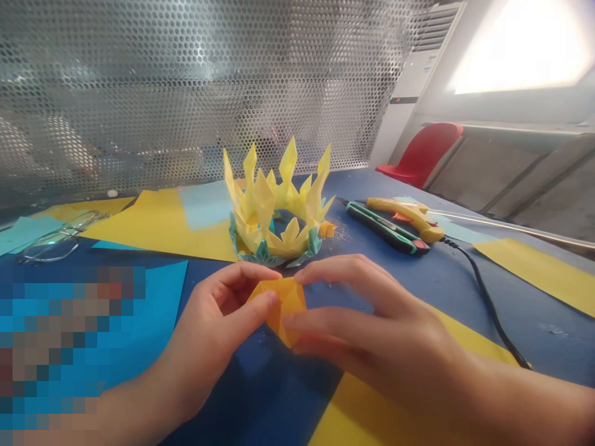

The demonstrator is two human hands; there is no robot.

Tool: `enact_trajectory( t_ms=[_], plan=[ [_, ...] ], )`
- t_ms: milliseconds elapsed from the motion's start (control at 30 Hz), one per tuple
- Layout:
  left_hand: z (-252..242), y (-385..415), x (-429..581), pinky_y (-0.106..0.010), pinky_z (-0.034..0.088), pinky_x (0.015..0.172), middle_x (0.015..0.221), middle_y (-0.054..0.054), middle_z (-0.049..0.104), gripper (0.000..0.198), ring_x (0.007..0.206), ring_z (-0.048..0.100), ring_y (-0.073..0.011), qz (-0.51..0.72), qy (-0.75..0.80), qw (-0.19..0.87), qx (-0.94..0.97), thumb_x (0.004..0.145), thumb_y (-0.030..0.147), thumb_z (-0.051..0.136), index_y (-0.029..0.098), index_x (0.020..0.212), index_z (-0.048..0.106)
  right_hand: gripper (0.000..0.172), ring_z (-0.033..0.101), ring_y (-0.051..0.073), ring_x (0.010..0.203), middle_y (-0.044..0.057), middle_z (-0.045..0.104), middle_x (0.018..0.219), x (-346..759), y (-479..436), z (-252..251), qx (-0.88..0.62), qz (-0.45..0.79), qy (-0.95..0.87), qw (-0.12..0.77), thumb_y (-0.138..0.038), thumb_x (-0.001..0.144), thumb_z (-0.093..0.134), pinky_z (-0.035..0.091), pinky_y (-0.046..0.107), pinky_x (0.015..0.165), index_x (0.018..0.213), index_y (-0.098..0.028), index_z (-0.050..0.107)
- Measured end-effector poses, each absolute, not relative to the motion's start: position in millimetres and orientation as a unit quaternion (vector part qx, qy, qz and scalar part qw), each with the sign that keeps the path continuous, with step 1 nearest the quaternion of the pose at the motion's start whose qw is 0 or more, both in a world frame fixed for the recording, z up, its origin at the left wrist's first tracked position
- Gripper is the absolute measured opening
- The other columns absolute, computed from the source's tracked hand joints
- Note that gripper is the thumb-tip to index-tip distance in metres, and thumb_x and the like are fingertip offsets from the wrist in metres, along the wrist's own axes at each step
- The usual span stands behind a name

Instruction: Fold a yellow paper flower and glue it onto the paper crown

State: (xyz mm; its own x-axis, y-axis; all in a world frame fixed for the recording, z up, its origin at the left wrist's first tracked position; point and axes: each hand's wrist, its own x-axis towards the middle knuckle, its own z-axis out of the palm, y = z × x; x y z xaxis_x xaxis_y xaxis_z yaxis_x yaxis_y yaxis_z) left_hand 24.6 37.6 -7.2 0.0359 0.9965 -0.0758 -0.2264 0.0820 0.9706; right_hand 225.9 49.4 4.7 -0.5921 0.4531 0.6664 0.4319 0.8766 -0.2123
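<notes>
A small folded orange-yellow paper [284,303] is held between both hands, above the blue table. My left hand [220,322] pinches its left side, thumb on the near face and fingers behind. From the right, my right hand [372,316] grips its upper and lower right edges between fingers and thumb. Just beyond the hands stands a yellow folded-paper crown [264,201] with tall points and teal folded pieces round its base. A small orange paper piece [328,230] lies at the crown's right side.
Yellow sheets [158,223], a blue sheet [162,297] and eyeglasses [53,244] lie left. On the right are a green-black cutter [385,228], a yellow glue gun [427,226] with a black cord and more yellow paper [548,269]. A perforated metal screen [186,93] rises behind; a red chair [425,152] stands beyond.
</notes>
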Motion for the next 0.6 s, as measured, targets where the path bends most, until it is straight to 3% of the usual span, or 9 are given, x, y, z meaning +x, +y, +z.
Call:
enact_trajectory(
  t_ms=[333, 467, 600],
  plan=[
    [-8.0, 40.3, 27.5, -0.012, 0.057, 0.068, 0.080, 0.004, 0.081, 0.010, 0.076, 0.073, -0.0104, 0.520, 0.474, 0.538, 0.465, 0.073, 0.021, 0.084, 0.026, 0.080, 0.081, 0.018, 0.069, 0.012, 0.083, 0.003, 0.068, 0.098, 220.4, 51.5, -2.2, -0.290, 0.236, -0.847, 0.378, -0.007, 0.091, 0.064, 0.058, 0.018, 0.081, 0.081, -0.020, 0.071],
    [-7.4, 39.7, 27.8, -0.010, 0.056, 0.067, 0.079, 0.005, 0.081, 0.011, 0.075, 0.073, -0.0092, 0.515, 0.477, 0.532, 0.473, 0.073, 0.019, 0.084, 0.026, 0.081, 0.081, 0.015, 0.068, 0.010, 0.079, 0.004, 0.065, 0.096, 219.6, 51.1, 0.3, -0.278, 0.229, -0.851, 0.383, -0.004, 0.087, 0.068, 0.057, 0.016, 0.076, 0.084, -0.017, 0.073],
    [-7.6, 41.4, 27.9, -0.009, 0.056, 0.068, 0.085, 0.004, 0.081, 0.012, 0.081, 0.073, -0.0102, 0.511, 0.476, 0.539, 0.471, 0.074, 0.023, 0.084, 0.026, 0.085, 0.079, 0.005, 0.064, 0.008, 0.073, 0.005, 0.059, 0.101, 220.9, 53.2, 2.3, -0.279, 0.163, -0.855, 0.405, -0.012, 0.084, 0.074, 0.056, 0.017, 0.070, 0.084, -0.017, 0.076]
  ],
)
